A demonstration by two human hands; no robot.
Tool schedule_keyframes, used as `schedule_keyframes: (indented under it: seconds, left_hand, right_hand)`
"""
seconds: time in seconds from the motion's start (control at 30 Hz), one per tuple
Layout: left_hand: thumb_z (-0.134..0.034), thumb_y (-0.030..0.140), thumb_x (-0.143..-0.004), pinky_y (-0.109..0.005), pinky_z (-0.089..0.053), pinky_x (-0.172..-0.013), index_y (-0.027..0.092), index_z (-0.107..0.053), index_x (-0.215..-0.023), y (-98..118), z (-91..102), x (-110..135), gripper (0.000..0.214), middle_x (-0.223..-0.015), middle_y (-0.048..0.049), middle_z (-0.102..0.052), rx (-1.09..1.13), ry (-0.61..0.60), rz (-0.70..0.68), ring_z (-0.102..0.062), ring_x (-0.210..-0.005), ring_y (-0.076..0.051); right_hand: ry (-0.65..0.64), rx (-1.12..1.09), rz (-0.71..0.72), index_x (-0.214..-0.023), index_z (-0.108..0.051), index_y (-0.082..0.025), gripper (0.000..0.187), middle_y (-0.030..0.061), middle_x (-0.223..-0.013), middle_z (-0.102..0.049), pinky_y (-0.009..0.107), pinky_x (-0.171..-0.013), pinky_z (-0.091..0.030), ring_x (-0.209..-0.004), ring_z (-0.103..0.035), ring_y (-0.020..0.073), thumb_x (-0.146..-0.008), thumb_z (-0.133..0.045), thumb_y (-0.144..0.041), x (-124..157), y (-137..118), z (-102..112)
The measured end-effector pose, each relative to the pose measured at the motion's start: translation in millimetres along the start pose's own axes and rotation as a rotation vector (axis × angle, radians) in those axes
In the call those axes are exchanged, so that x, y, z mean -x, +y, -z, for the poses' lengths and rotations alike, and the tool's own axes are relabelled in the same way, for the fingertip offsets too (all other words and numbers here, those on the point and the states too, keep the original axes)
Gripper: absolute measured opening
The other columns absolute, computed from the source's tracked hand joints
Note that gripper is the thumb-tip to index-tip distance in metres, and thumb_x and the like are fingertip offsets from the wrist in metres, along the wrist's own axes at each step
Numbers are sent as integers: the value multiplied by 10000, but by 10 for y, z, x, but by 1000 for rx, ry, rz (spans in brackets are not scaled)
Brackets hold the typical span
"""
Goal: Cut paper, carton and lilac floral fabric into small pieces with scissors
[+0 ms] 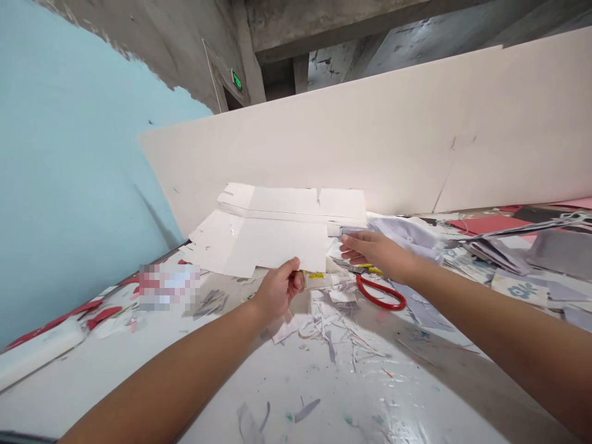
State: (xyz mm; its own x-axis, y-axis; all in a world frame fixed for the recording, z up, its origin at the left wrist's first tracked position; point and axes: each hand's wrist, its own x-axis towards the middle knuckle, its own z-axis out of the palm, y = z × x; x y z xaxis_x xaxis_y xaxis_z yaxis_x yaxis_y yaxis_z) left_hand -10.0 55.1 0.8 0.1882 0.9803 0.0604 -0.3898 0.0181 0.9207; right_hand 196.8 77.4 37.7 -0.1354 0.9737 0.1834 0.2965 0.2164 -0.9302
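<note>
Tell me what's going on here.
A person is holding a flat white die-cut card blank over a cluttered work table. The left hand pinches its lower edge, while the open right hand sits at its right end. Red-handled scissors lie on the table below the right hand, beside scattered paper scraps.

I see a blue wall [69, 172] on the left of the frame. A big white board [370, 135] leans behind my table [139, 382]. Up top, there is a gray concrete beam [324, 24] and a little green sign [237, 80].
</note>
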Motion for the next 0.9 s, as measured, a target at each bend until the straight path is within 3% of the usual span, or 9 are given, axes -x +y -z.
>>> schedule_keyframes:
  seconds: [0.13,0.3,0.4,0.57,0.67,0.77,0.9]
  left_hand:
    - [-556,345,-742,-230,-283,-463,161,-417,-453,-32,-27,60,370,-379,32,-425,-65,-65,43,-356,-389,-61]
    - [-539,328,-762,-216,-290,-441,167,-380,-444,0,-72,77,391,-343,40,-383,38,9,111,-330,-351,-51]
    - [-518,321,-786,-211,-287,-419,171,-350,-427,16,-81,32,424,-331,43,-355,72,46,152,-304,-325,-43]
    - [-511,303,-804,-190,-305,-420,171,-322,-420,153,9,-89,449,-324,60,-314,118,96,40,-270,-320,-35]
    - [-459,299,-838,-188,-310,-422,171,-310,-395,264,106,-137,484,-323,54,-301,90,60,44,-271,-319,-37]
    - [-455,329,-845,-200,-268,-380,162,-407,-415,325,229,-187,464,-308,52,-298,22,7,113,-237,-291,-47]
    - [-509,522,-762,-210,-134,-332,156,-547,-499,401,456,-250,452,-305,43,-311,-370,-120,261,-204,-261,-62]
  right_hand:
    - [-41,-256,-6,-745,-487,-185,203,33,-719,-599,220,-606,-481,-618,-580,104,-852,-398,-334,25,-10,-208]
    - [-76,-325,-44,-647,-477,-181,211,-40,-489,-440,217,-478,-401,-445,-455,86,-804,-463,-321,15,46,-190]
    - [-133,-269,-69,-597,-487,-183,237,-54,-431,-420,217,-443,-360,-403,-412,83,-759,-523,-351,56,60,-161]
    - [-418,-22,-100,-554,-557,-161,227,-27,-408,-501,232,-450,-367,-384,-443,96,-686,-628,-331,270,19,-326]
    - [-392,184,-18,-570,-544,-175,255,-39,-431,-486,213,-435,-325,-404,-432,90,-749,-554,-356,335,-42,-402]
    - [-320,200,17,-590,-540,-176,308,-32,-485,-495,207,-454,-321,-454,-445,91,-794,-488,-401,321,-81,-372]
    - [-279,279,111,-568,-548,-171,409,3,-574,-551,219,-479,-325,-508,-462,104,-822,-419,-463,295,-28,-334]
